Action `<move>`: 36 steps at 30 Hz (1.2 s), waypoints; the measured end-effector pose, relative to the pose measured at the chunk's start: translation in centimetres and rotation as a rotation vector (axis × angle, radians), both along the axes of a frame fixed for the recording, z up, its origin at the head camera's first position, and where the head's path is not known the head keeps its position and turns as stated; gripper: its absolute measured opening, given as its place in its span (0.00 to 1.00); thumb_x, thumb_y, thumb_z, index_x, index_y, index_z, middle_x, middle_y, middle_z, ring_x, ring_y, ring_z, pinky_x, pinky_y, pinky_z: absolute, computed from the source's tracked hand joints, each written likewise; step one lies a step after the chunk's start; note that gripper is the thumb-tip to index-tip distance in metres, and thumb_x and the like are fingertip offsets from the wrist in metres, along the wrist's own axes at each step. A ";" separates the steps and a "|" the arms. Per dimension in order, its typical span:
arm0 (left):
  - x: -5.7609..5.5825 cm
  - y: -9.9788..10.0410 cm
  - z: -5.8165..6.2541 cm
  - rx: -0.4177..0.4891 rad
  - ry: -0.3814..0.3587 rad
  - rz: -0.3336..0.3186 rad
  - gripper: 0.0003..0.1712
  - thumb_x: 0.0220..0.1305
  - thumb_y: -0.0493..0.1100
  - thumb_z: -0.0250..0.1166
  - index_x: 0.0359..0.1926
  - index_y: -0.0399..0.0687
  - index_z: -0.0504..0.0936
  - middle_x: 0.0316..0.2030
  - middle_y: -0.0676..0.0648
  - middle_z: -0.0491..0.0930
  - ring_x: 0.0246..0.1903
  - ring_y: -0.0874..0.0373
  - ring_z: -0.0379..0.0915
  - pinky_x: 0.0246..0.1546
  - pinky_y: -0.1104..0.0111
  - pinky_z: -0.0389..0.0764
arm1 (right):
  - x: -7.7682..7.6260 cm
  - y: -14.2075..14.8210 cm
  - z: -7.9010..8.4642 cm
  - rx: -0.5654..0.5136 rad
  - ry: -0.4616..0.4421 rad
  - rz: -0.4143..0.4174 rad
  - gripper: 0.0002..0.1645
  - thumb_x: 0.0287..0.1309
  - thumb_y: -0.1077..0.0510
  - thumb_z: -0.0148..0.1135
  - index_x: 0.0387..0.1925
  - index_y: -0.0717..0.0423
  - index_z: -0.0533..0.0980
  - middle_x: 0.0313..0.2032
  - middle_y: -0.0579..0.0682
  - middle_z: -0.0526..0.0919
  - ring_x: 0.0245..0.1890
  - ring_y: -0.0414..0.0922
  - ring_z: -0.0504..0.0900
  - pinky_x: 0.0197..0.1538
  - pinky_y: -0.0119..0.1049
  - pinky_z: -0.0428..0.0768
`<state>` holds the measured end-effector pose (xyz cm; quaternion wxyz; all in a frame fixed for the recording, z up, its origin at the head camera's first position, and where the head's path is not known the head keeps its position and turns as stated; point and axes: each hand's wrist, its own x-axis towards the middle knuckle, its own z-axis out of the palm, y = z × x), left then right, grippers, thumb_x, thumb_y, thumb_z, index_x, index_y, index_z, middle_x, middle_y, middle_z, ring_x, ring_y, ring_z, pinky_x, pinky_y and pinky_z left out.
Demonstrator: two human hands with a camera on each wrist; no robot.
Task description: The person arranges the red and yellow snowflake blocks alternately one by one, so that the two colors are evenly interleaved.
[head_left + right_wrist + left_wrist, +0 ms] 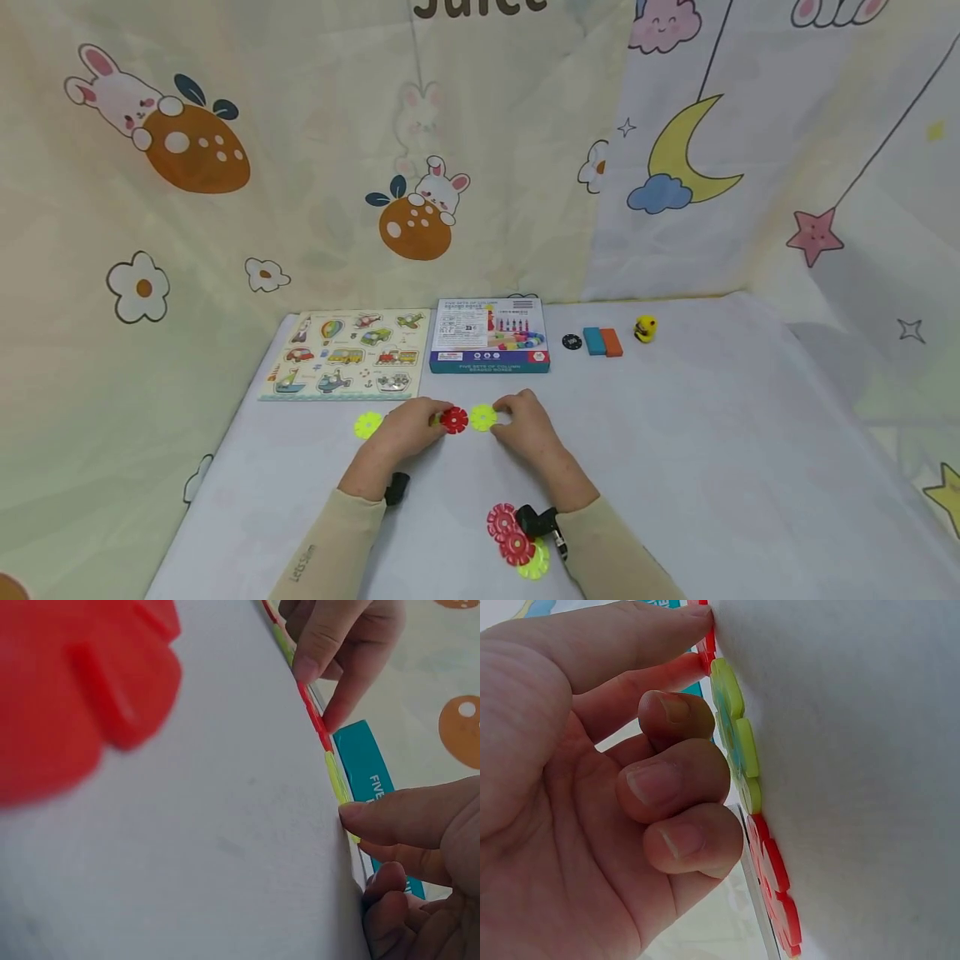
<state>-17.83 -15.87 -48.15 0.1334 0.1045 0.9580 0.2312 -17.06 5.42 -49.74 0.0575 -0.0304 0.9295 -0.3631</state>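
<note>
At a white counter (712, 467), a person's left hand (409, 428) pinched a red disc (456, 423); the right hand (527, 428), its grip likewise clamped thumb to finger, held a yellow-green disc (482, 413) just beside it; a box (490, 336) lay behind, more discs (512, 552) nearer.

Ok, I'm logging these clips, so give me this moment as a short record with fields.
left hand: pinches a red disc
right hand: pinches a yellow-green disc
line: discs alternating red and yellow-green, another yellow-green disc at its left end
pile: two overlapping red discs, yellow-green one partly beneath, near the right sleeve
back of table, left to right: picture board, printed box, black round piece, blue block, orange block, yellow toy
</note>
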 end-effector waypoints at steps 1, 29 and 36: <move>0.0 0.0 0.0 -0.003 0.000 0.003 0.23 0.59 0.47 0.67 0.56 0.57 0.79 0.42 0.52 0.78 0.35 0.56 0.69 0.36 0.65 0.72 | 0.0 0.0 0.0 -0.002 0.000 -0.002 0.20 0.49 0.57 0.71 0.46 0.56 0.81 0.41 0.51 0.71 0.40 0.45 0.70 0.48 0.41 0.76; -0.1 4.1 -0.3 0.030 0.009 -0.121 0.27 0.59 0.49 0.67 0.60 0.52 0.76 0.43 0.52 0.78 0.37 0.57 0.68 0.44 0.64 0.73 | 0.7 0.3 0.2 0.027 0.011 0.048 0.22 0.50 0.53 0.70 0.47 0.55 0.79 0.41 0.51 0.72 0.41 0.44 0.72 0.51 0.43 0.75; -0.5 4.0 0.0 0.067 -0.019 -0.127 0.27 0.59 0.48 0.67 0.60 0.52 0.76 0.37 0.53 0.77 0.37 0.56 0.69 0.40 0.65 0.73 | 2.4 1.3 2.9 0.005 -0.023 0.091 0.23 0.51 0.50 0.70 0.49 0.50 0.78 0.39 0.49 0.74 0.36 0.44 0.72 0.40 0.38 0.77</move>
